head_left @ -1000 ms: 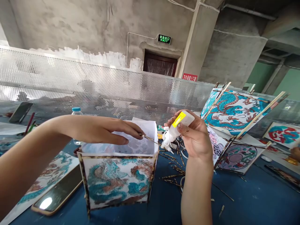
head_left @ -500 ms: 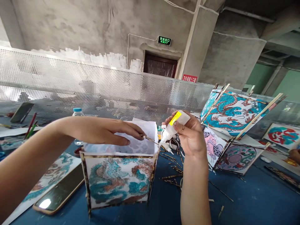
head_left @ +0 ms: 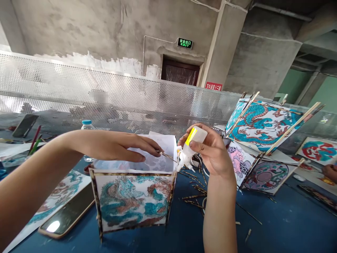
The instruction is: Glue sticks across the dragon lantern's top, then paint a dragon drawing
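Clock centred on the box, 12 = top of view. Box (head_left: 135, 200) stands upright on the table (head_left: 189, 232), top open, painted side facing the wearer. Left hand (head_left: 121, 146) at 12, over the open top: fingertips pinch a thin stick (head_left: 168, 156), thumb held apart; exact finger contact hidden. Right hand (head_left: 214, 149) at 2, thumb and fingers wrapped round the white bottle (head_left: 196, 138), nozzle (head_left: 180, 165) down by the box's near right top corner. Can't tell if it touches.

Handling, my read: box is very light, tips or skews easily. Paper walls dent and tear; hold by the frame (head_left: 96, 203) uprights, near corners. Stick is stiff but snappable, grip mid-length. Bottle looks soft, may turn slick; hold round the body, light squeeze.

Surface: blue, looks flat. Phone (head_left: 70, 212) and painted sheet (head_left: 71, 181) at 9, loose sticks (head_left: 195, 196) at 3, second box (head_left: 265, 123) at 2. Another person's hand (head_left: 329, 173) far out at 3.

Room: perforated screen (head_left: 131, 95) at 12, bare concrete wall (head_left: 92, 28) behind; door (head_left: 180, 72) and lit exit sign (head_left: 185, 43) at 1.
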### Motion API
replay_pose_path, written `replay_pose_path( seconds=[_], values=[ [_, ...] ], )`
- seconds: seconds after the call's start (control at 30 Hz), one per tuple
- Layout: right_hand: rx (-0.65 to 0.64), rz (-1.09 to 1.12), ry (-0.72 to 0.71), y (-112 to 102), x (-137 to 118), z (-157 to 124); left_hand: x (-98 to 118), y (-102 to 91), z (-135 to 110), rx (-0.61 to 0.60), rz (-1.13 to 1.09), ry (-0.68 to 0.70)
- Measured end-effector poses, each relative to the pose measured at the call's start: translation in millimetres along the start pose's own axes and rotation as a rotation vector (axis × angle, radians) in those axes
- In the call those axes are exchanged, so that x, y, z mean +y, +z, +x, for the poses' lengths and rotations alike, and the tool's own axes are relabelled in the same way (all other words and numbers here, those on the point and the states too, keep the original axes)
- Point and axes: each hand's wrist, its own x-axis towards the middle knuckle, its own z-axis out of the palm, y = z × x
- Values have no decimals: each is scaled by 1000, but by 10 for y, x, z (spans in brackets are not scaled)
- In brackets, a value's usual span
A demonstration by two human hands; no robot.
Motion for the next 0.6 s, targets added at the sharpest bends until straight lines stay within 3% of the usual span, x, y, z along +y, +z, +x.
replay_pose_path(
  seconds=[0.6],
  values=[
    [115,5,-116,-31,-11,-20,68,22,87,-73,75,-74]
  ],
)
